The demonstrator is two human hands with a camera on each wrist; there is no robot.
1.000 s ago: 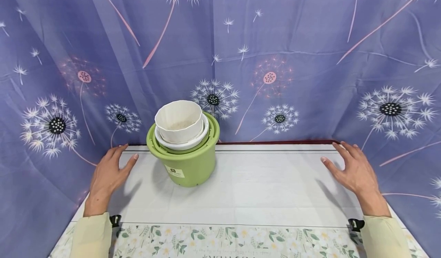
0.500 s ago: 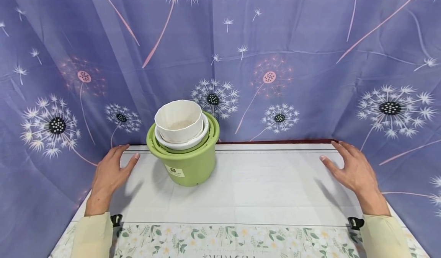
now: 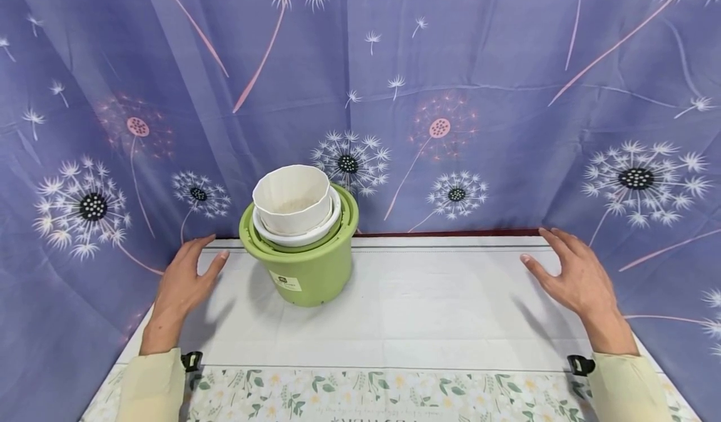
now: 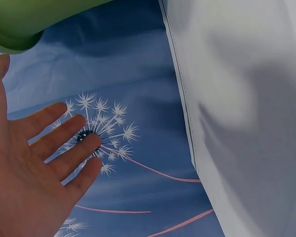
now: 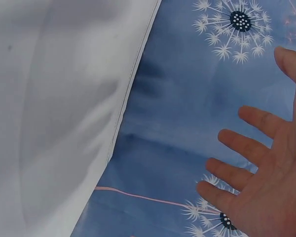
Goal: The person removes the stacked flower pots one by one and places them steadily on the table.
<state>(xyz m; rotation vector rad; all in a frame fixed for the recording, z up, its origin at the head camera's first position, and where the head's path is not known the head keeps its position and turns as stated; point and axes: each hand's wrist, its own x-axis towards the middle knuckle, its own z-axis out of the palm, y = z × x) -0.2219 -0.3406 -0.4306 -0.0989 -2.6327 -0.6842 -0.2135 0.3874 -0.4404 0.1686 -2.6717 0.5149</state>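
A stack of nested flower pots stands on the table left of centre in the head view. The outer one is a large green flower pot (image 3: 306, 278) with a pale label on its front. Inside it sit another green rim, a white round rim (image 3: 298, 239) and, on top, a white faceted pot (image 3: 293, 190) with a dusty bottom. My left hand (image 3: 183, 284) hovers to the left of the stack, fingers spread and holding nothing. In the left wrist view the green pot (image 4: 34, 19) shows beyond the thumb. Far off at the right side, my right hand (image 3: 580, 278) is raised with spread, empty fingers.
The table wears a white cloth (image 3: 439, 303) with a floral printed band (image 3: 338, 391) along the near side. A purple dandelion-print curtain (image 3: 496, 128) closes off the back and both sides, close behind the pots. Dark straps show at both cuffs.
Both hands have drifted very slightly, the left toward the pots and the right a touch inward. The pots stay where they were.
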